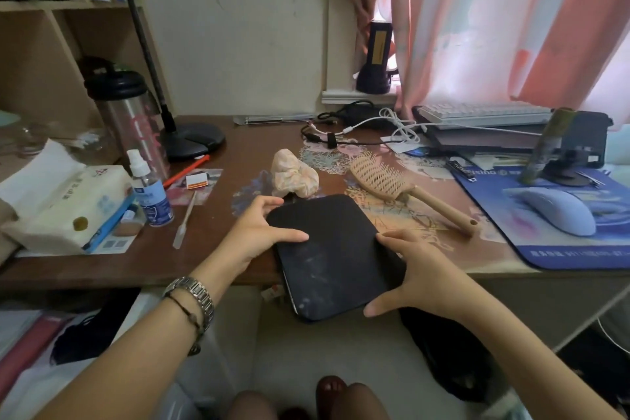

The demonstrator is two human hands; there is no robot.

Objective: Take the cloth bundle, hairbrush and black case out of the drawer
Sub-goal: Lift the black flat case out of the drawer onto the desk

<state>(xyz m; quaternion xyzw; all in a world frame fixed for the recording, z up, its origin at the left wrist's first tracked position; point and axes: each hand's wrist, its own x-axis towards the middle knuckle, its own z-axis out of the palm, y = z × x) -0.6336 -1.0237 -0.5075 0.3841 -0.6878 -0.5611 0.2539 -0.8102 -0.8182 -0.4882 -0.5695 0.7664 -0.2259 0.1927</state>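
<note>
My left hand (254, 235) and right hand (414, 278), fingers spread, clasp opposite edges of the flat, scuffed black rounded-rectangle case (329, 256). It overhangs the brown wooden desk (204, 242) edge, long axis running away from me, tilted slightly left.

Beyond the held black case (327, 256), the cloth bundle (295, 177) and hairbrush (405, 189) block the way; bare desk (218, 249) lies open beside the left hand (259, 232).

one black case (327, 256), one hairbrush (405, 191), one cloth bundle (295, 176)
</note>
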